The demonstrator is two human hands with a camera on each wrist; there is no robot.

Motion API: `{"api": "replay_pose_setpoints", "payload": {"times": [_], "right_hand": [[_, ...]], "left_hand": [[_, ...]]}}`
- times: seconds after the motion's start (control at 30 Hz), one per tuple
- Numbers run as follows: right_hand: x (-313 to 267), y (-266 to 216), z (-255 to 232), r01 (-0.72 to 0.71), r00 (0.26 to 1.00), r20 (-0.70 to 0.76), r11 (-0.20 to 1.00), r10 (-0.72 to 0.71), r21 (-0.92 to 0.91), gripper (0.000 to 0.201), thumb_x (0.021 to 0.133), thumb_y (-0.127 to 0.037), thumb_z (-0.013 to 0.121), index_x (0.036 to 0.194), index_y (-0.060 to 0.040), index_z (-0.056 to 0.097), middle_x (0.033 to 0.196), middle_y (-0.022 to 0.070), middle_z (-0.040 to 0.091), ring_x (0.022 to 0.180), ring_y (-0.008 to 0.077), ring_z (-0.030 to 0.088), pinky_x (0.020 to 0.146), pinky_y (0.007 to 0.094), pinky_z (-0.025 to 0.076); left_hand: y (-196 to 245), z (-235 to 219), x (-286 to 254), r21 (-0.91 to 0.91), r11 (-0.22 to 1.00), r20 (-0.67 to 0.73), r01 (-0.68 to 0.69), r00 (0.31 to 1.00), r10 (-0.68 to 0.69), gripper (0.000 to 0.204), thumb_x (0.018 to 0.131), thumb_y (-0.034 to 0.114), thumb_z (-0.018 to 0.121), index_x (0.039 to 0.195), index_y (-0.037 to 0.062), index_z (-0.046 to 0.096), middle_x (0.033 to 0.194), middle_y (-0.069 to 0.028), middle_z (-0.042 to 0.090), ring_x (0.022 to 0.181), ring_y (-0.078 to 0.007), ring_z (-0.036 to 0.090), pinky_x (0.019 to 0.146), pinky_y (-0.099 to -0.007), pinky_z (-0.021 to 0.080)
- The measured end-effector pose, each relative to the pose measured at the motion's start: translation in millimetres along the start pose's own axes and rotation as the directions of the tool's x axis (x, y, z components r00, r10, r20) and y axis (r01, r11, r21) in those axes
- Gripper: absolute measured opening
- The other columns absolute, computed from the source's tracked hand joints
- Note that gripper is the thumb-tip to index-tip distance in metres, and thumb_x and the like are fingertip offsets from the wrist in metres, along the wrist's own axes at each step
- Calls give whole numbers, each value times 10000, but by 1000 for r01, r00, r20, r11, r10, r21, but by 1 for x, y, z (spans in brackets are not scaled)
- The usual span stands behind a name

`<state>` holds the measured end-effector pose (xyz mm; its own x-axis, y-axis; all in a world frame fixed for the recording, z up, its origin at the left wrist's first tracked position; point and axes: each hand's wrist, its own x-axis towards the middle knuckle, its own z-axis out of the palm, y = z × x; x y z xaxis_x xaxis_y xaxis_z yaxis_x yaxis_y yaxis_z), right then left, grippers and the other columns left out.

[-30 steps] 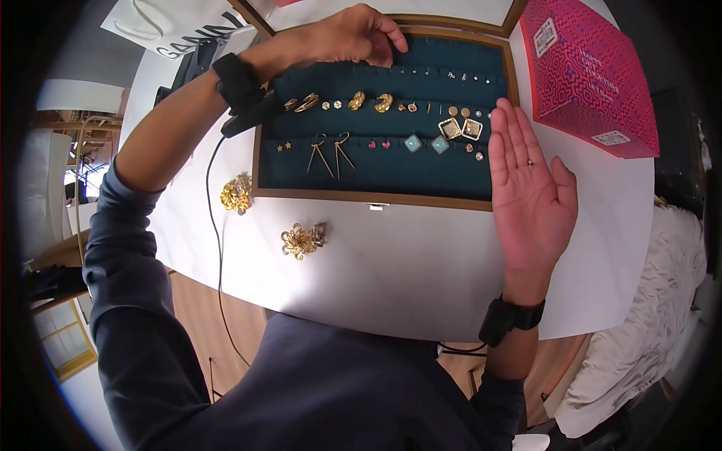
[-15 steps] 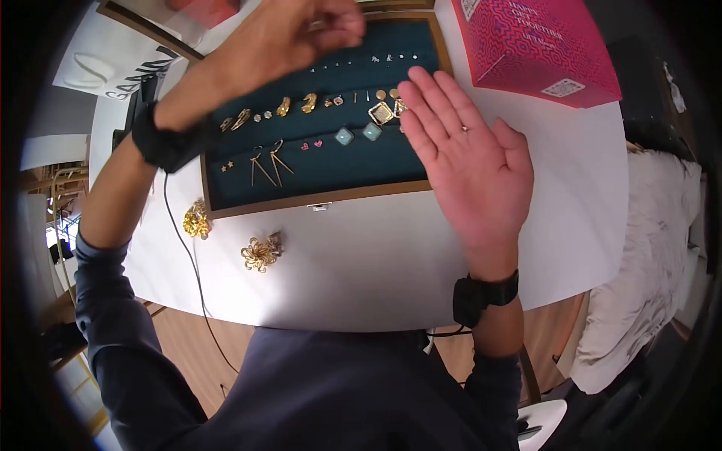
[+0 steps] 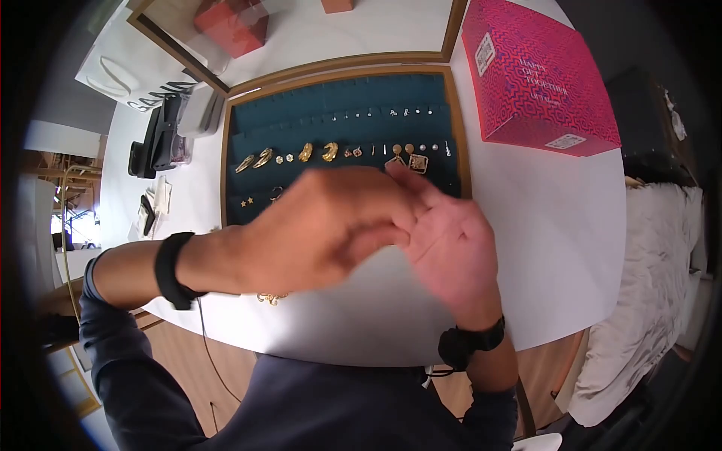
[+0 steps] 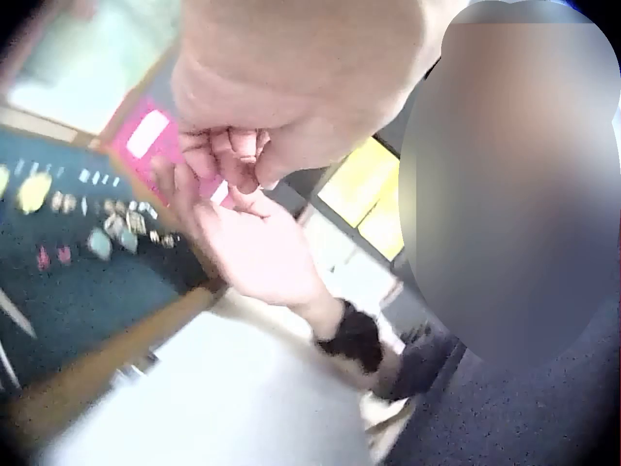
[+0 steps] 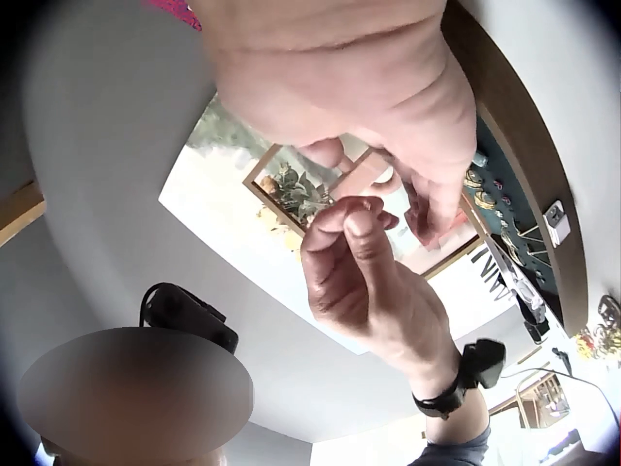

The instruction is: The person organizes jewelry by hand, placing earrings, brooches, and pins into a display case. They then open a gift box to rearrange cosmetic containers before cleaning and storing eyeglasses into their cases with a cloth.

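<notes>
My left hand [image 3: 331, 233] reaches across to my right hand [image 3: 455, 248], its fingertips right at the upturned right palm. In the right wrist view, the thumb and forefinger of the left hand [image 5: 378, 282] meet at their tips; no item shows clearly between them. The right hand lies palm up, fingers loosely bent. Beyond both hands stands a wooden jewellery case [image 3: 460, 135] with dark teal rows of earrings, among them gold hoops [image 3: 329, 152], square drop earrings [image 3: 419, 164] and star studs [image 3: 247, 202]. Teal earrings [image 4: 100, 243] and pink heart studs [image 4: 53, 256], covered in the head view, appear in the left wrist view.
The case's glazed lid [image 3: 338, 64] is raised at the back. A pink patterned box [image 3: 541, 83] stands right, a white paper bag [image 3: 113, 75] and black cases [image 3: 162, 135] left. A gold flower-shaped piece [image 3: 271, 298] lies half hidden under the left wrist. A cable [image 3: 203, 331] hangs at the left.
From the case's back row, my left hand has swung back and down to the right palm. The right hand has bent its fingers. The head view has shifted.
</notes>
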<state>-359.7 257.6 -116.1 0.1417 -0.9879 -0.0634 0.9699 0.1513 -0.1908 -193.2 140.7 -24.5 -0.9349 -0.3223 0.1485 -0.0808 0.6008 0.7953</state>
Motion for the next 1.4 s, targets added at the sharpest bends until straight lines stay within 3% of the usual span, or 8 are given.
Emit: {"api": "replay_pose_setpoints", "payload": {"times": [0.07,0.17,0.53,0.73,0.83,0.93,1.07,1.4], "right_hand": [[2,-2,7,73,988,-130,992,-86,-104,680,1014,-341,406,1551,64,308,1538,227,439,1433,330,434,1234,452,299],[0,-9,5,119,969,-200,985,-142,-121,675,1007,-305,399,1551,82,299,1552,252,418,1443,364,424,1239,460,307],[0,-11,2,127,966,-214,988,-143,-89,645,1013,-275,395,1542,85,317,1552,258,412,1435,367,433,1230,461,323],[-3,-12,-5,59,982,-175,996,-69,-61,522,1029,-270,386,1429,55,475,1368,221,581,1257,323,580,1102,448,452],[-3,-13,-15,-35,999,-21,967,30,-252,401,1032,-214,433,1338,22,539,1124,148,661,1006,240,646,922,403,531],[-7,-9,11,-119,993,-83,854,89,-506,300,1012,-117,497,1279,5,561,982,95,649,845,166,622,783,349,542],[-10,-1,26,-114,991,-127,673,30,-731,180,972,-26,597,1148,5,617,1007,81,666,844,118,624,749,301,544],[-11,0,29,-168,982,-180,682,53,-712,64,945,-20,646,1003,-38,630,956,52,682,895,126,647,755,299,534]], "left_hand": [[-13,-14,-10,-540,726,134,426,895,-425,75,951,13,721,1026,11,716,989,-59,737,901,-108,691,812,-278,569],[-26,-33,-18,-799,344,246,492,791,-560,160,1008,90,657,1145,22,704,1002,-53,725,884,-109,688,795,-263,576],[-23,-30,-24,-846,325,229,423,838,-495,199,977,38,680,1169,-2,710,1047,-89,730,948,-139,705,853,-291,603],[-23,-29,-28,-836,307,242,454,808,-538,215,970,32,690,1183,2,687,1040,-96,731,950,-143,707,838,-285,600],[-22,-25,-28,-818,312,259,483,793,-551,193,963,23,701,1150,10,652,1022,-101,736,938,-143,715,820,-277,593],[-21,-17,-31,-799,344,280,493,811,-513,166,961,22,710,1100,20,620,1005,-105,741,924,-144,722,805,-271,583],[-17,-3,-35,-803,356,277,478,828,-488,156,964,39,718,1075,16,610,1005,-103,739,917,-133,716,788,-270,571],[-12,5,-37,-804,328,300,495,815,-495,157,970,35,707,1091,2,613,1004,-101,728,886,-120,695,763,-256,553]]}}
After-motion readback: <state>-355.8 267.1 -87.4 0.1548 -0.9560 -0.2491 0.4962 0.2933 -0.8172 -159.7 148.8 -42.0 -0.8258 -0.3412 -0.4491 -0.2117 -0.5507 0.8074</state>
